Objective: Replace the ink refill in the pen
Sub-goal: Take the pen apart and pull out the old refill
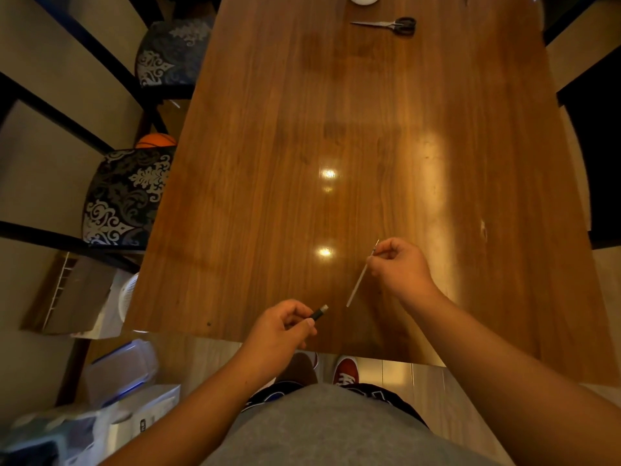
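Ink refill (359,281) pinched in right hand (400,269) fingers, pen barrel (318,313) gripped in left hand (280,326)

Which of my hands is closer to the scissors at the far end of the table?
Right. The right hand, pinching the ink refill, lies almost in line with the scissors. The left hand, holding the pen barrel, sits farther back and to the left.

Refill (361,277) right of pen (319,312) — scissors (389,25) beyond
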{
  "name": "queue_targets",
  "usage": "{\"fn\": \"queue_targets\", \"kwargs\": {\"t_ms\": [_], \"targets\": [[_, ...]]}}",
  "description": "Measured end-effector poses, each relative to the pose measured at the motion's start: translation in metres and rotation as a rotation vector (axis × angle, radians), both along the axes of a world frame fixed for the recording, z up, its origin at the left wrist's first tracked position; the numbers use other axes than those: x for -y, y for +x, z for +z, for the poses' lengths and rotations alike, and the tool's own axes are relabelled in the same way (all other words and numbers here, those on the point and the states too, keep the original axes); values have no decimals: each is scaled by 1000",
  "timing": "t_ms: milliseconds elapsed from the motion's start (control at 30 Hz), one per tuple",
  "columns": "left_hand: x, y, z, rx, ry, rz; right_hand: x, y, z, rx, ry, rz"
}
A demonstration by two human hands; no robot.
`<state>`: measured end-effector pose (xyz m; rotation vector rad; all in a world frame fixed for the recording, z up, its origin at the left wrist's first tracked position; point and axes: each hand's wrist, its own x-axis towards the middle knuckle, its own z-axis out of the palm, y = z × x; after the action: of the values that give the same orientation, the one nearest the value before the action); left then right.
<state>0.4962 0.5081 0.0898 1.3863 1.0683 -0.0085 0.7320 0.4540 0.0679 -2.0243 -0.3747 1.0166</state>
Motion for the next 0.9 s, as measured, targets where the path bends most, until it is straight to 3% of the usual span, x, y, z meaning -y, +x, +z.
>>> {"fn": "queue_targets", "kwargs": {"t_ms": [200, 533, 767, 900], "targets": [[-17, -4, -5, -4, -42, 9, -24, -2, -28, 114, -223, 107], [-31, -9, -9, -45, -31, -12, -34, -5, -42, 267, -381, 242], [-30, -1, -17, -56, -63, -57, -30, 4, -40, 263, -379, 216], [-35, 13, -27, -83, -34, -75, 4, 20, -26, 366, -317, 134]]}}
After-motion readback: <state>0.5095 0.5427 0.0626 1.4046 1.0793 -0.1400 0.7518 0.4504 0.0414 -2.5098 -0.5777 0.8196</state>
